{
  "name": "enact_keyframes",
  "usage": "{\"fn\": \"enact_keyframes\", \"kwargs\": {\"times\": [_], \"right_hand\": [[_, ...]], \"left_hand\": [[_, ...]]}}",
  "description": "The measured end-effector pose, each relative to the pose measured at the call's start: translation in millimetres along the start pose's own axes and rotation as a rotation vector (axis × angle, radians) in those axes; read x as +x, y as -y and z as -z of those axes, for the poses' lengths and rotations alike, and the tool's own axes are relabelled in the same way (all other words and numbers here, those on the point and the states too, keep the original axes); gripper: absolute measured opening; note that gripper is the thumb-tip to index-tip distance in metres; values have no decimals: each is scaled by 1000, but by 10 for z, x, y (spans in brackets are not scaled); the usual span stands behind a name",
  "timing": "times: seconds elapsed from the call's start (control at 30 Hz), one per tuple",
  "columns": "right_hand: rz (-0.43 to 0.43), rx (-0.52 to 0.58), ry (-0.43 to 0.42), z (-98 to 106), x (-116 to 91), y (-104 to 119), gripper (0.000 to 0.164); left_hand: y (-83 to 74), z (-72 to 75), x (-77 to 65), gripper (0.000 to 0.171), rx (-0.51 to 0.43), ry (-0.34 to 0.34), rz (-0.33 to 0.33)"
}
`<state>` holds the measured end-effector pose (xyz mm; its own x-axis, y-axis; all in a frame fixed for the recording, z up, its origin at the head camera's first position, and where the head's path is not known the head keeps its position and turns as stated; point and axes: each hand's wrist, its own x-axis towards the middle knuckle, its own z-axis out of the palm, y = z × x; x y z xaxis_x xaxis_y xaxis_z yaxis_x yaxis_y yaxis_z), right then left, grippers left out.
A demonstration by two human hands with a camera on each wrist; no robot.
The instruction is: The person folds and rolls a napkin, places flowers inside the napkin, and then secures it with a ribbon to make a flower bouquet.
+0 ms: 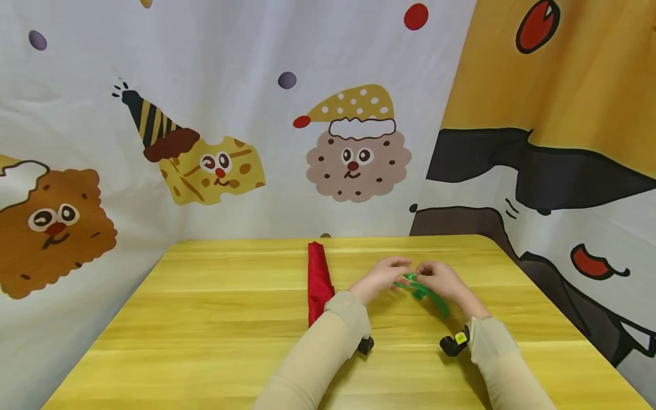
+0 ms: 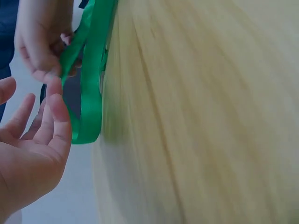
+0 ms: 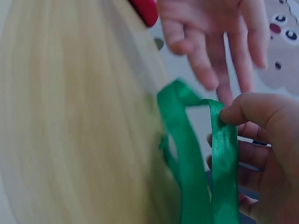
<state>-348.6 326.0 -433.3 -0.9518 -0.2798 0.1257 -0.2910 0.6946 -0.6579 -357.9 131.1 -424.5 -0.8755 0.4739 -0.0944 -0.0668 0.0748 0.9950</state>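
Over the right part of the table, my right hand (image 1: 442, 279) pinches a shiny green ribbon (image 3: 224, 158) between thumb and fingers. A loop of the ribbon hangs from the pinch, and its length trails down toward the tabletop. My left hand (image 1: 384, 276) is beside the loop, with its fingers loosely extended. In the left wrist view, the left fingertips (image 2: 57, 100) overlap the ribbon's edge near the right hand's pinch.
A long, narrow red fabric thing (image 1: 319, 279) lies on the wooden table (image 1: 205, 319), left of my hands and partly behind the left sleeve. A curtain (image 1: 246, 51) with cartoon prints hangs behind the table. Black wrist cameras (image 1: 452, 345) sit at both cuffs.
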Motion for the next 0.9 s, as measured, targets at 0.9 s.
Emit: {"fn": "enact_keyframes", "kwargs": {"times": [0.9], "right_hand": [[27, 204, 13, 8, -28, 424, 22]], "left_hand": [[-175, 371, -196, 13, 482, -29, -174]]}}
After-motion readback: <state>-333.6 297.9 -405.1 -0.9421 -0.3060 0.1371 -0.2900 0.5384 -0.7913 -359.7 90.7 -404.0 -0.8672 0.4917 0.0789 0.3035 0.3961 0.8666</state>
